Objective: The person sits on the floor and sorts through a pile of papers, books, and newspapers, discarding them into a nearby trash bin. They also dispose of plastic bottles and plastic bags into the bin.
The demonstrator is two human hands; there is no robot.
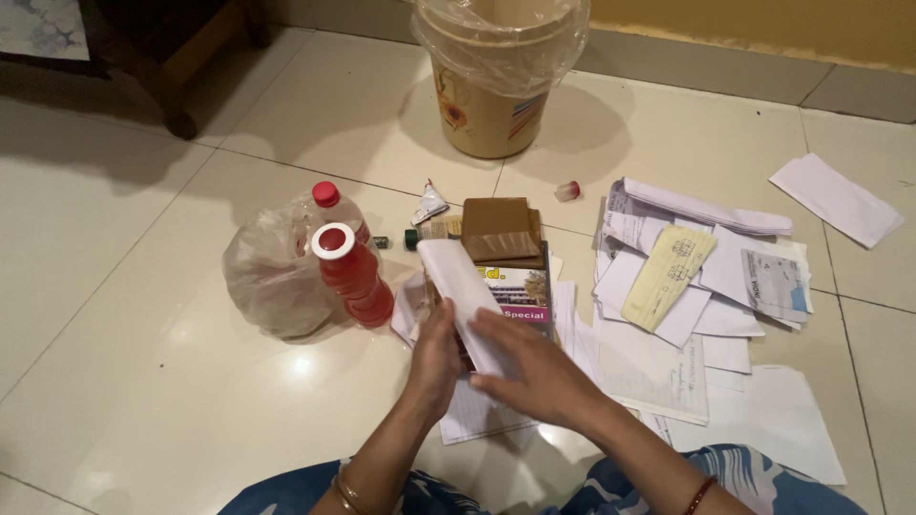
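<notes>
Both hands — left hand [435,355], right hand [530,370] — close their fingers on a folded white paper [461,286]. Pinch near its edges, I'd judge — clear of the red bottle [351,273].

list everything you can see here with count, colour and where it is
folded paper: 1, white, held in both hands at centre
bottles: 2, clear with red liquid and red caps, left of centre
plastic bag: 1, translucent, beside the bottles
bucket: 1, beige with clear liner, top centre
brown packet: 1, brown, on the stack behind the hands
booklet: 1, printed, multicolour, under the brown packet
loose papers: many, white, one yellow, spread on the right
envelope: 1, white, far right alone
small cap: 1, reddish, near the bucket
floor: cream tiles
left hand: 1, on the folded paper
right hand: 1, on the folded paper
</notes>
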